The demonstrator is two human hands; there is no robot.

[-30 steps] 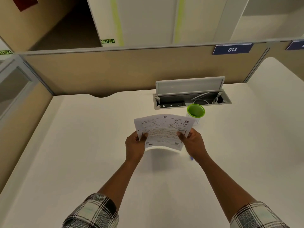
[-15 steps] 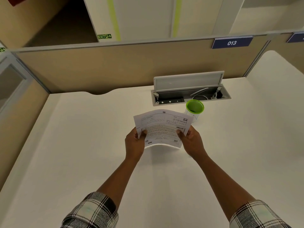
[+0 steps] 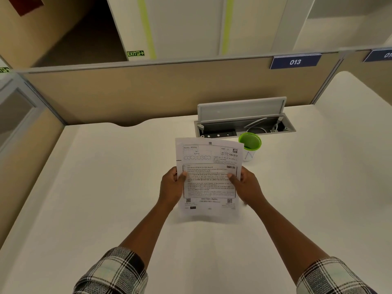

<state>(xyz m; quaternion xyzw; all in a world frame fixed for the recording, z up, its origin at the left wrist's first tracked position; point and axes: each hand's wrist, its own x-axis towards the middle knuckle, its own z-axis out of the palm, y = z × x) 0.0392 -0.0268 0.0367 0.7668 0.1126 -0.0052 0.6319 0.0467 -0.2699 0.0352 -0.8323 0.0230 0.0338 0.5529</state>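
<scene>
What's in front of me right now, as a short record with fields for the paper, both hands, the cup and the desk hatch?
held item: printed paper, held above the desk, print facing the camera
left: left hand grips the paper's left edge, thumb on front
right: right hand grips its right edge, thumb on front
cup: green cup, upright on the desk, beyond the paper's right corner
hatch: cable hatch, lid raised, cables inside

- The left sleeve [image 3: 112, 272] was plaid, in black, grey and off-white checks.
- The right sleeve [image 3: 331, 276] bore the same plaid.
- Both forearms were bare from the cuffs to the left hand [image 3: 171, 185] and right hand [image 3: 247, 185].
</scene>
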